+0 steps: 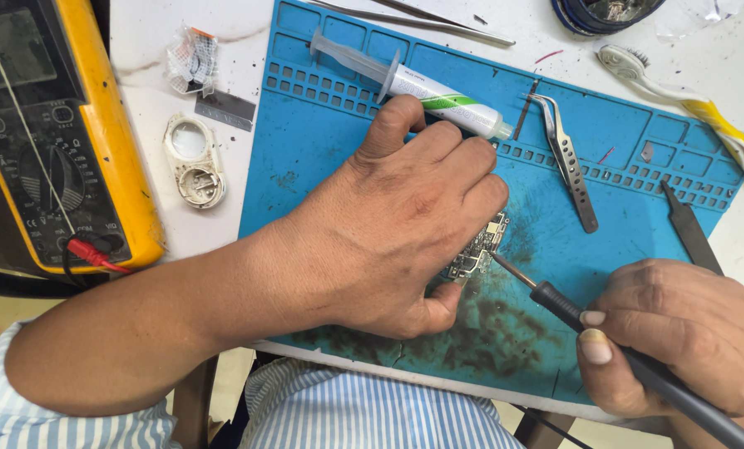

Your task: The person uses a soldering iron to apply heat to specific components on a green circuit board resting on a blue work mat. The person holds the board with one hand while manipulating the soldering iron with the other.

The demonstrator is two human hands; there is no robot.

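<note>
Head view, looking down on a repair station. The left hand (397,224) lies palm-down over a small circuit board (478,249), fingers curled and pressing it flat; only the board's right edge shows beyond the knuckles, so its full outline and long axis cannot be made out. The board sits just right of centre on a blue work mat (322,158). The right hand (679,341), at 4 o'clock, is closed in a pen grip around a black soldering iron (571,312). The iron's long axis runs from 4 o'clock toward 10 o'clock, and its metal tip (505,268) points up-left and meets the board's lower right edge.

At 12 o'clock a syringe (422,87) with a white and green label lies slantwise on the mat, nozzle toward 3 o'clock, touching the left hand's index finger. Steel tweezers (567,158) lie near 2 o'clock, a dark flat blade (688,224) at 3 o'clock. The mat is stained with dark residue near its lower edge.

The mat rests on a white counter (147,100). At 9 o'clock stands a yellow multimeter (64,141), cut off at the left edge, with a small white casing (193,162) beside it. A brush (688,91) with a white and yellow handle lies at 2 o'clock. A striped blue shirt fills the bottom edge.
</note>
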